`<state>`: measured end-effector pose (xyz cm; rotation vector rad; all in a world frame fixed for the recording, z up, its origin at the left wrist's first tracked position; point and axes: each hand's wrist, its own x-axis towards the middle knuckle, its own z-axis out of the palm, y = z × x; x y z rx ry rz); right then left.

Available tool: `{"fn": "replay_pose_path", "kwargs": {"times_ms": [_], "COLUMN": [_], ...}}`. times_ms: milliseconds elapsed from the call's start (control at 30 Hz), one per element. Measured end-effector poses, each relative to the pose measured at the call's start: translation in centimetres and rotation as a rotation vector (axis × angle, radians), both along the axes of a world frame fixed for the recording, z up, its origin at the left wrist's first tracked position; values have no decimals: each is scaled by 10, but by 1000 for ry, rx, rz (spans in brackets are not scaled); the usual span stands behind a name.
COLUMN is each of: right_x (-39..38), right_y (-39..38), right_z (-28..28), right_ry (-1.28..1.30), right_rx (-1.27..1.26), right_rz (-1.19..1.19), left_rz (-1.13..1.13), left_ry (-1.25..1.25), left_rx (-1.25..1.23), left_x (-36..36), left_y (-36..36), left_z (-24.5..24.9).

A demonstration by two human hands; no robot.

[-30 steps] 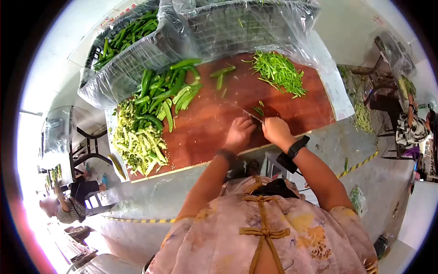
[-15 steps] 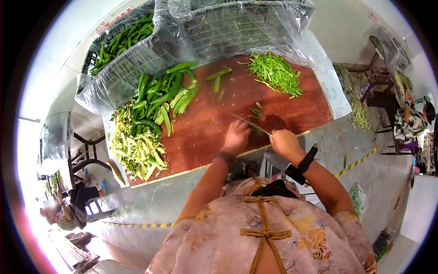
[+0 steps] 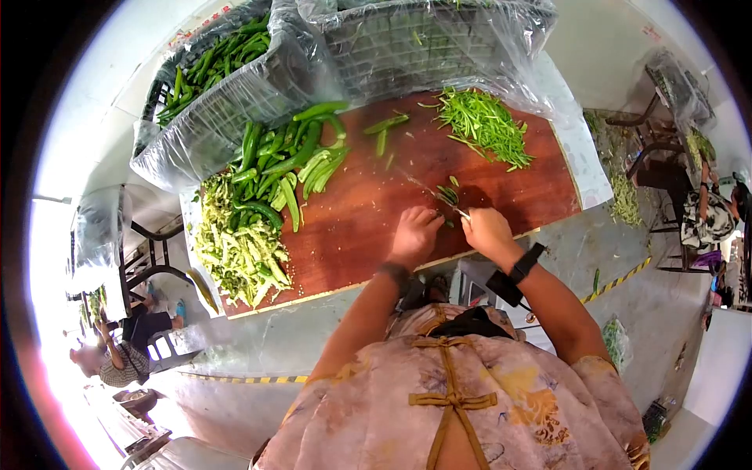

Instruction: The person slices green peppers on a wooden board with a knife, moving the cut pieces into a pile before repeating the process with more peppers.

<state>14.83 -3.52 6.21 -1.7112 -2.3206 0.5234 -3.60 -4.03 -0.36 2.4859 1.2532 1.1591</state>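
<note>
My right hand point(image 3: 489, 233) is closed round the handle of a knife point(image 3: 431, 189), its thin blade pointing away to the upper left over the red-brown board point(image 3: 345, 235). Small cut green pepper pieces point(image 3: 448, 194) lie against the blade. Just left of the handle, my left hand point(image 3: 415, 235) rests low over the board with its fingers curled; whatever is under them is hidden. A heap of thin green pepper strips point(image 3: 486, 129) sits at the board's far right. Halved pepper pieces point(image 3: 381, 135) lie at the far middle.
Whole green peppers point(image 3: 274, 153) are piled on the left, beside a heap of pale pepper cores point(image 3: 239, 254). Plastic-lined crates point(image 3: 423, 59) stand along the far edge, one holding peppers. One person point(image 3: 121, 356) sits at far left, another point(image 3: 705, 211) at far right.
The knife blade has turned to point more steeply away, and small pepper pieces now lie bunched along it. My left hand has shifted slightly right. The view has moved a little.
</note>
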Motion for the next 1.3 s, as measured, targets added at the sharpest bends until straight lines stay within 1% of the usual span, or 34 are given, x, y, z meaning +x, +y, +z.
{"fn": "replay_pose_path", "kwargs": {"times_ms": [67, 100, 267, 433, 600, 733, 767, 800, 867, 933, 1100, 1167, 1233, 1300], "right_x": [8, 8, 20, 5, -25, -7, -2, 3, 10, 11, 12, 11, 10, 7], "right_y": [-14, -20, -28, -22, 5, -3, -9, -16, -27, -33, -36, -35, -34, -33], "right_z": [4, 15, 3, 4, -8, -7, -4, -1, 3, 7, 11, 12, 11, 10], "right_ry": [-51, -44, -75, -88, -39, 25, 2, -1, -42, -32, -29, -21, -16, -10], "right_rx": [-16, -44, -79, -162, -22, 37, -30, -32, -74, -80, -115, -120, -126, -174], "right_rz": [26, 19, 43, 43, -5, -79, -89, -89, -3, -16, -8, 0, 10, -2], "left_rz": [0, -3, -20, -43, -69, -35, -29, -29, -27, -40, -54, -44, -50, -57], "left_ry": [4, 3, 9, 22, -1, -28, -38, -40, 14, 29, 29, 16, 12, 6], "left_rx": [-30, -31, -33, -46, -16, 3, -11, -13, -3, -28, -50, -3, -7, -13], "left_x": [-1, -1, -1, -3, -3, 1, 1, 1, 0, -2, -2, -2, -2, -3], "left_y": [-1, -2, 0, -1, 1, -2, -3, -4, -3, -2, -2, -2, -1, 0], "left_z": [0, 0, 3, 0, 2, 6, 9, 9, 11, 8, 7, 8, 8, 8]}}
